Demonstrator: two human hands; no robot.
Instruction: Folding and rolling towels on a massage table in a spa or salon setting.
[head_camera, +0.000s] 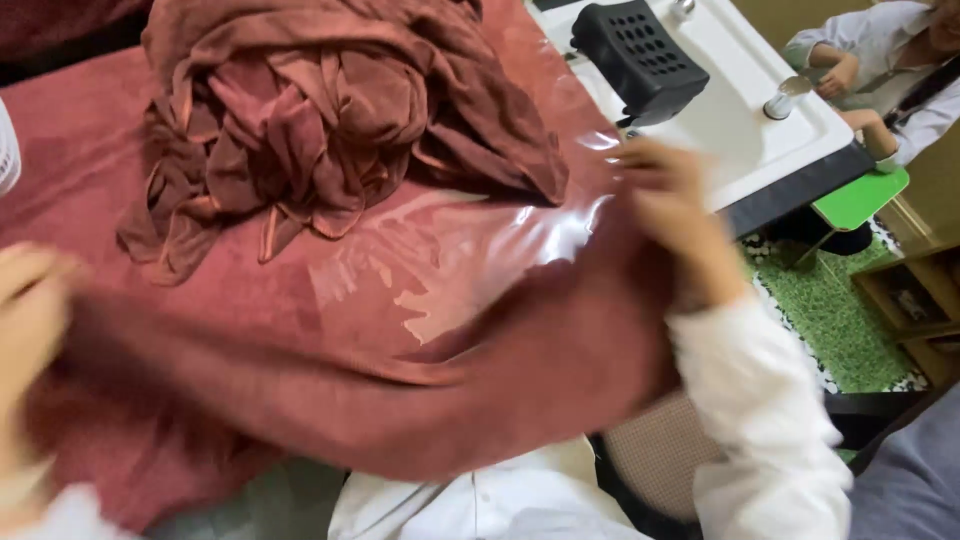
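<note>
Both hands gripped one reddish-brown towel (430, 400), stretched across the lower frame. At right, the right hand (670, 215) had its fingers closed over the towel's upper edge, white sleeve (760, 420) trailing to the lower right. At far left, the left hand (25, 330) was blurred; it looked closed on the other end, though how tightly I could not tell. Beneath lay a table (450, 260) under clear plastic over red cloth. A pile (330, 110) of the same brown towels sat in the upper middle. At upper right stood a white sink (740, 110) with a black perforated box (640, 55); another person (880, 70) in white was beside it, above green flooring (840, 320).
</note>
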